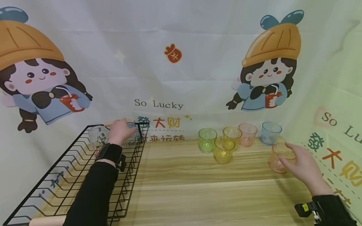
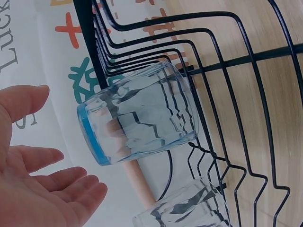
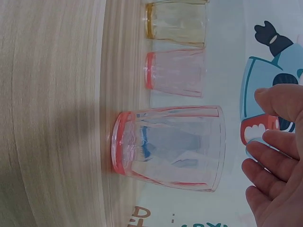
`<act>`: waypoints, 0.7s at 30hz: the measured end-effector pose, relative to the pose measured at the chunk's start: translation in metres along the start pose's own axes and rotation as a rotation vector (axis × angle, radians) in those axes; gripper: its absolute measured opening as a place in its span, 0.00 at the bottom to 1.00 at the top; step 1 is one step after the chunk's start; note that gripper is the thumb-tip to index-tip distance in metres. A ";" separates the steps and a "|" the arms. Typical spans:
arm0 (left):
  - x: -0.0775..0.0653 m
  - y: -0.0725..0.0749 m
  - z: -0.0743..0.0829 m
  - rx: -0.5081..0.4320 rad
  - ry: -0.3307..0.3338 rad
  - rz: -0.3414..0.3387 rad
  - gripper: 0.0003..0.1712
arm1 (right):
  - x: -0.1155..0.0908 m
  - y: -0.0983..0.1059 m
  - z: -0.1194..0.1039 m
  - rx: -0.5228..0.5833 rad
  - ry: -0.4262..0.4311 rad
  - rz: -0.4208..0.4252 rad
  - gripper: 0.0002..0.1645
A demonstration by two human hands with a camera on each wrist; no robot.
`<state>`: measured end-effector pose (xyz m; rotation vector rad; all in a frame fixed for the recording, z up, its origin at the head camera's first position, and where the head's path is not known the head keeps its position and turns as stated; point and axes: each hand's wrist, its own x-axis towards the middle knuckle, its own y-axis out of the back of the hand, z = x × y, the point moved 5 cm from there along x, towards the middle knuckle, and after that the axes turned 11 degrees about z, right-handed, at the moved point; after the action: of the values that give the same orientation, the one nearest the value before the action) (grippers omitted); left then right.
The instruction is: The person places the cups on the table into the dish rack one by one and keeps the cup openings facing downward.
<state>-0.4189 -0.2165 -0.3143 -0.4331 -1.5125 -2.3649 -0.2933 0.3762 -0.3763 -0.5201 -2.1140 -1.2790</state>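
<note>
The left hand (image 1: 121, 130) is at the far end of a black wire rack (image 1: 48, 173), just above a blue-tinted glass tumbler (image 2: 142, 118) that sits inside the rack upside down, its thick base turned up toward the fingers. In the left wrist view this grip is wide, thumb and loosely bent fingers well spread and apart from the tumbler. A clear glass tumbler (image 1: 97, 136) sits beside it in the rack, and a pale wooden handle (image 1: 46, 221) crosses the near end. The right hand (image 1: 302, 160) is at the right side of the worktop (image 1: 198, 201), over a pink glass tumbler (image 3: 175, 146) that stands upright on the wood. That grip is also wide and holds nothing; the right wrist view shows a gap between the fingers and the rim. Toward the back stand a green glass (image 1: 207, 142), a front yellow glass (image 1: 224, 153) near a rear yellow glass (image 1: 234, 131), another pink glass (image 1: 248, 136) and a blue glass (image 1: 270, 135). Behind hangs a white cloth (image 1: 203, 62) with printed cartoon figures (image 1: 268, 69).
</note>
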 end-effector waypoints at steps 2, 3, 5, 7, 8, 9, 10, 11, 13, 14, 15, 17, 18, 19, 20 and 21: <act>0.000 0.001 0.001 -0.018 -0.003 -0.010 0.36 | 0.000 -0.001 0.001 -0.001 0.004 -0.002 0.36; 0.000 0.001 0.002 -0.025 -0.007 -0.013 0.37 | 0.000 -0.002 0.001 -0.001 0.008 -0.001 0.36; 0.000 0.002 0.004 -0.041 -0.016 -0.020 0.38 | 0.001 -0.002 0.001 -0.003 0.010 -0.002 0.36; 0.000 0.002 0.005 -0.051 -0.024 -0.025 0.38 | 0.001 -0.003 0.001 -0.005 0.017 0.001 0.36; 0.001 0.002 0.005 -0.053 -0.029 -0.025 0.39 | 0.001 -0.003 0.001 -0.007 0.017 0.000 0.36; 0.001 0.002 0.006 -0.056 -0.033 -0.026 0.39 | 0.002 -0.003 0.000 -0.008 0.018 -0.001 0.36; 0.001 0.002 0.006 -0.058 -0.036 -0.028 0.40 | 0.002 -0.003 0.000 -0.011 0.018 -0.002 0.36; 0.002 0.003 0.007 -0.058 -0.040 -0.028 0.40 | 0.002 -0.003 0.000 -0.012 0.018 -0.003 0.36; 0.002 0.003 0.009 -0.051 -0.049 -0.029 0.41 | 0.002 -0.004 0.000 -0.014 0.016 -0.008 0.36; 0.002 0.003 0.010 -0.049 -0.052 -0.031 0.41 | 0.002 -0.004 0.000 -0.015 0.015 -0.010 0.36; 0.002 0.004 0.012 -0.047 -0.053 -0.032 0.41 | 0.002 -0.004 0.000 -0.017 0.015 -0.012 0.36; 0.001 0.004 0.015 -0.043 -0.058 -0.034 0.42 | 0.002 -0.004 0.000 -0.020 0.013 -0.017 0.36; 0.002 0.004 0.015 -0.043 -0.059 -0.036 0.42 | 0.002 -0.005 0.000 -0.021 0.011 -0.022 0.36; 0.002 0.004 0.016 -0.047 -0.061 -0.034 0.42 | 0.002 -0.005 0.001 -0.022 0.010 -0.025 0.36; 0.003 0.003 0.015 -0.052 -0.065 -0.032 0.43 | 0.002 -0.006 0.001 -0.024 0.010 -0.029 0.36; 0.004 0.001 0.014 -0.056 -0.069 -0.031 0.43 | 0.002 -0.007 0.002 -0.027 0.008 -0.034 0.37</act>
<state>-0.4211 -0.2048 -0.3058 -0.5128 -1.4953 -2.4451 -0.2995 0.3745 -0.3798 -0.4917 -2.1105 -1.3278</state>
